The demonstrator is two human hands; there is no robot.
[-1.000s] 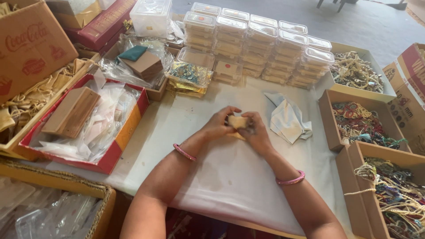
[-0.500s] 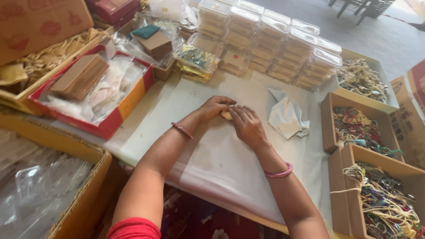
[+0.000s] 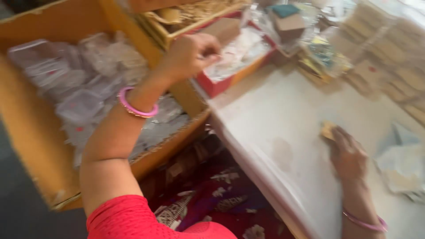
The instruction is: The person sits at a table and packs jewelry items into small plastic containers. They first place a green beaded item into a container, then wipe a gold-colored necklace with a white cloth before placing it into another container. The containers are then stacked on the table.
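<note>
White sheeting covers the work table, which runs diagonally from the upper middle to the lower right of the head view. The whole frame is motion-blurred, so fine detail is unreliable.

Left hand: raised off the table, over the near edge of a red-walled tray that holds pale packets. The fingers are curled in toward the palm. Whether anything is pinched between them cannot be told. A pink bangle sits on the left wrist.

Right hand: lies flat on the table surface, palm down, fingers pointing up the frame. The fingertips rest on a small tan piece that lies on the sheeting. The hand presses or covers it rather than enclosing it. A second pink bangle sits on the right wrist.

Surroundings:
- A large yellow-brown cardboard box stands left of the table and below its level, filled with clear plastic containers.
- Stacked clear boxes occupy the far right of the table, well apart from both hands.
- Pale folded paper or cloth lies just beside the right hand, on its right.
- A red sleeve shows at the bottom edge.
</note>
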